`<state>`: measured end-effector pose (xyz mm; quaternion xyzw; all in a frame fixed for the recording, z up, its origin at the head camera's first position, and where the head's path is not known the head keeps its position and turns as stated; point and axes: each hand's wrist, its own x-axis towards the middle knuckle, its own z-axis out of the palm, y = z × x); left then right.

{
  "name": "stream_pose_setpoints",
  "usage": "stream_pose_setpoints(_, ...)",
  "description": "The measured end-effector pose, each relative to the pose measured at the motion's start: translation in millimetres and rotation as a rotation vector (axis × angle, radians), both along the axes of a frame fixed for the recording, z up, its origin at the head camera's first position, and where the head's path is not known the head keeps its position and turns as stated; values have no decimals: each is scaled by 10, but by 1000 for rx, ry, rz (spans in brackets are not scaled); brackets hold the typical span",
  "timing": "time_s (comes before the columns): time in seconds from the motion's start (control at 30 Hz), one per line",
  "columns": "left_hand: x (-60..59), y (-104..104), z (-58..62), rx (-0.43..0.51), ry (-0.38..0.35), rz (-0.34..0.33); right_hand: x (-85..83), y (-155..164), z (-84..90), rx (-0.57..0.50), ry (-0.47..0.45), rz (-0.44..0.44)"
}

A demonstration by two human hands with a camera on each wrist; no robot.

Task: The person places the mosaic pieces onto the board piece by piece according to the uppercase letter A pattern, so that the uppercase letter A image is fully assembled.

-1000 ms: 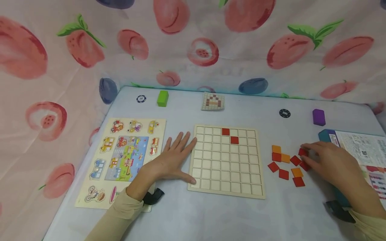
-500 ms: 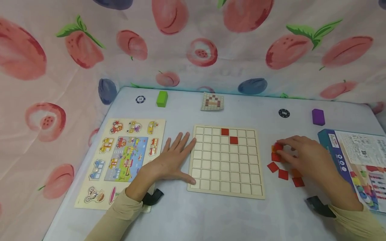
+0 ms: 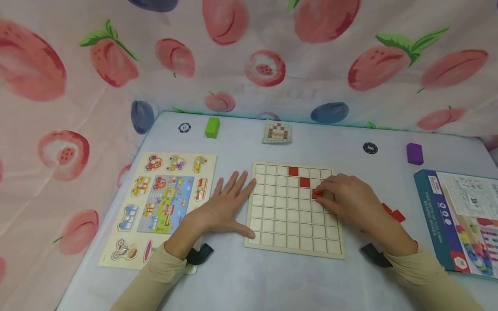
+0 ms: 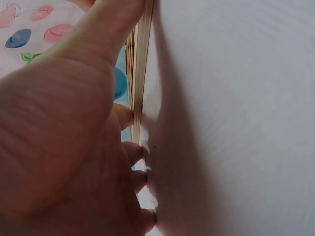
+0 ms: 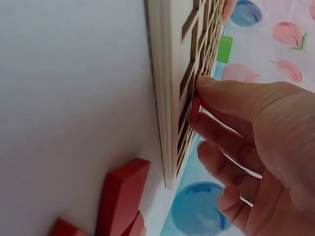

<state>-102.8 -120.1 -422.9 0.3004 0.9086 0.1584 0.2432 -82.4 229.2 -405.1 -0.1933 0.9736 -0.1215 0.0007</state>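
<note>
My right hand (image 3: 350, 196) pinches a red square tile (image 3: 316, 193) between thumb and fingertips, right at a cell near the right side of the wooden grid board (image 3: 288, 225). In the right wrist view the pinched red tile (image 5: 195, 109) stands tilted against the grid. Two red tiles (image 3: 293, 171) lie in cells of the top rows, stepping diagonally down toward the pinched one. My left hand (image 3: 218, 214) rests spread along the board's left edge, its thumb on the lower left corner. Loose red tiles (image 3: 397, 216) lie right of the board, mostly hidden by my right forearm.
A picture puzzle (image 3: 130, 190) lies on the left, partly under my left arm. Behind the board sits a small pattern card (image 3: 277, 132). A green block (image 3: 212, 128), a purple block (image 3: 414, 154) and two round chips (image 3: 370, 148) stand around. A flat box (image 3: 435, 216) lies far right.
My right hand has taken a red tile from the loose pile and carried it left to the grid board. The left hand has stayed in place.
</note>
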Motion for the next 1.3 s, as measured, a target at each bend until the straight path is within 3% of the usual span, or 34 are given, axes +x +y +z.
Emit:
stream_pose_setpoints(0.23, 2, 9, 7, 0, -4, 8, 8, 1, -23, -18, -7, 10)
stream_pose_setpoints(0.43, 16, 22, -13, 8, -16, 8, 52, 94, -9, 31, -32, -2)
stream_pose_setpoints(0.83, -7, 1, 10, 3, -23, 11, 365, 880, -16, -32, -179, -224)
stream_pose_setpoints(1.07, -1, -15, 18, 29, -10, 17, 485, 1182, -66, 10, -123, -252)
stream_pose_setpoints(1.3, 4, 10, 15, 45, -17, 12, 553, 1197, -90, 28, -131, -360)
